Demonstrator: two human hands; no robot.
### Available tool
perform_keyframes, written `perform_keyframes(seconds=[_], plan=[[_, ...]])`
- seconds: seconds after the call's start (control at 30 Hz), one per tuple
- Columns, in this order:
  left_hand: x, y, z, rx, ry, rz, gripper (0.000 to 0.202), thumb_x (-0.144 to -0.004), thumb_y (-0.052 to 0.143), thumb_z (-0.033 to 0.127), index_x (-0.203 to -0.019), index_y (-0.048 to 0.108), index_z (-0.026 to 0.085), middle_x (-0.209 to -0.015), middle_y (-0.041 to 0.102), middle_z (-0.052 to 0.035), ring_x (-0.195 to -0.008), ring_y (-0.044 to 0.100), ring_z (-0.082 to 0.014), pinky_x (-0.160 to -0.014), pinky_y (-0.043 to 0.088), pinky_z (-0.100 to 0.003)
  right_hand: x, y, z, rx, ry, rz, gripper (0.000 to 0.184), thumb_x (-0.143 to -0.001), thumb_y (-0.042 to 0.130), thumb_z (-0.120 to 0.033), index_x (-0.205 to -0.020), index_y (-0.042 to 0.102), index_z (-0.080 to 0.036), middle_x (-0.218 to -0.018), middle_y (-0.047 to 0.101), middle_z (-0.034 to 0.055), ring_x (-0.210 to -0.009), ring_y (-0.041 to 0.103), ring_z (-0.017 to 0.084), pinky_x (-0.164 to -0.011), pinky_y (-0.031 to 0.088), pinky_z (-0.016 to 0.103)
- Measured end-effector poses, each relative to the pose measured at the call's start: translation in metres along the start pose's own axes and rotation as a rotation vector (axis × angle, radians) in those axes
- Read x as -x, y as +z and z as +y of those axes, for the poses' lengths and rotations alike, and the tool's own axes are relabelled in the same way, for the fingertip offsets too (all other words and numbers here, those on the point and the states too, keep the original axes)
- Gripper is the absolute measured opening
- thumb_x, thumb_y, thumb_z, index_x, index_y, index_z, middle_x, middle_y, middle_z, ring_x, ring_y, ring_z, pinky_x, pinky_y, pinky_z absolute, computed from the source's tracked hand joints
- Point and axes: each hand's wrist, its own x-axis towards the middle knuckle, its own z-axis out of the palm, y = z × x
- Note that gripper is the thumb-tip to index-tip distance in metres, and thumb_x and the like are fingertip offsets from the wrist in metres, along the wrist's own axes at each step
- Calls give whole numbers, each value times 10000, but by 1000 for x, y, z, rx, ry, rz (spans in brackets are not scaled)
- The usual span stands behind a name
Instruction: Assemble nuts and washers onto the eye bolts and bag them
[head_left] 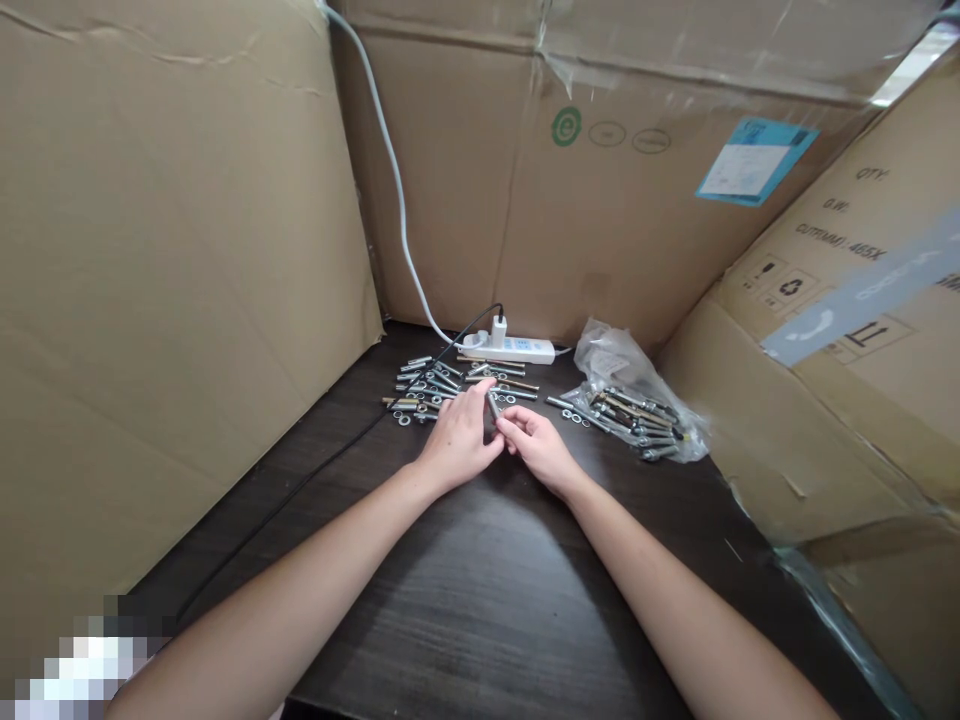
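Observation:
My left hand (459, 432) and my right hand (537, 444) meet over the middle of a dark wooden table (480, 590). Both pinch one metal expansion bolt (493, 403) that stands tilted between their fingertips. Just beyond the hands lies a spread of several loose bolts, nuts and washers (442, 385). To the right, a clear plastic bag (626, 385) lies open with several more bolts (637, 415) on it.
A white power strip (517, 349) with a plugged-in adapter sits at the table's back, its white cable (390, 160) rising up and a black cable (300, 490) trailing to the left. Large cardboard boxes (172, 260) wall in the left, back and right sides.

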Motion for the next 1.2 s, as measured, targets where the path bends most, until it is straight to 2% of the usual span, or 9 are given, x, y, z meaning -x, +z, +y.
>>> perform_keyframes(seconds=[0.13,0.27,0.43,0.5,0.63,0.7,0.83,1.03,1.2], plan=[[0,-1,0,-29,-55,34,686,-787,585,292,-1369,246,160,-1161,556,-128,-1055,553,-258,-911,389,-393,0,-1,1,-21,17,10,335,-752,617,-514,-816,577,-188,-571,502,-53,-493,411,91,-497,338,235],[-1,-3,0,-75,-49,30,642,-775,595,300,-1332,300,175,-1230,528,-135,-1127,519,-275,-936,375,-396,-1,0,3,-18,18,19,300,-760,611,-490,-781,576,-194,-578,529,-46,-479,410,90,-473,324,231],[-2,-3,-3,-84,-61,62,645,-747,612,293,-1307,322,160,-1183,536,-125,-1140,506,-276,-924,392,-391,-2,-4,7,91,-41,42,223,-815,540,-412,-783,587,-197,-628,576,-20,-510,471,113,-515,388,250],[-2,-2,-4,-80,-69,77,647,-745,608,277,-1309,315,159,-1171,531,-120,-1134,509,-272,-917,400,-386,-3,-11,10,243,-111,122,222,-845,483,-371,-820,615,-194,-709,626,11,-580,534,139,-585,431,275],[-2,0,-6,-61,-54,75,662,-739,598,232,-1326,296,172,-1185,517,-117,-1139,503,-269,-922,405,-382,-4,-27,14,766,-199,278,199,-838,478,-281,-892,656,-210,-842,659,34,-728,592,177,-687,439,300],[-1,1,-6,-48,-32,57,672,-738,592,213,-1337,288,171,-1202,513,-121,-1148,495,-267,-940,399,-386,-4,-31,14,932,-188,279,202,-825,509,-270,-946,664,-224,-854,646,30,-751,597,176,-673,433,288],[0,1,-4,-23,-14,35,677,-737,581,189,-1346,288,173,-1235,499,-125,-1163,484,-268,-963,392,-401,-4,-30,14,1047,-175,227,226,-831,548,-304,-1017,665,-253,-882,631,23,-796,603,168,-659,429,264],[1,2,-3,23,24,-20,690,-731,591,192,-1354,294,177,-1193,506,-118,-1121,501,-271,-942,419,-421,-7,-31,17,1025,-203,247,178,-853,526,-285,-904,690,-240,-864,648,28,-780,604,169,-667,431,267],[3,1,0,113,136,-127,678,-722,593,181,-1339,313,188,-1166,519,-97,-1059,510,-244,-955,423,-404,-12,-31,19,559,-285,320,256,-843,531,-367,-881,697,-176,-817,686,56,-676,594,171,-669,469,297]])
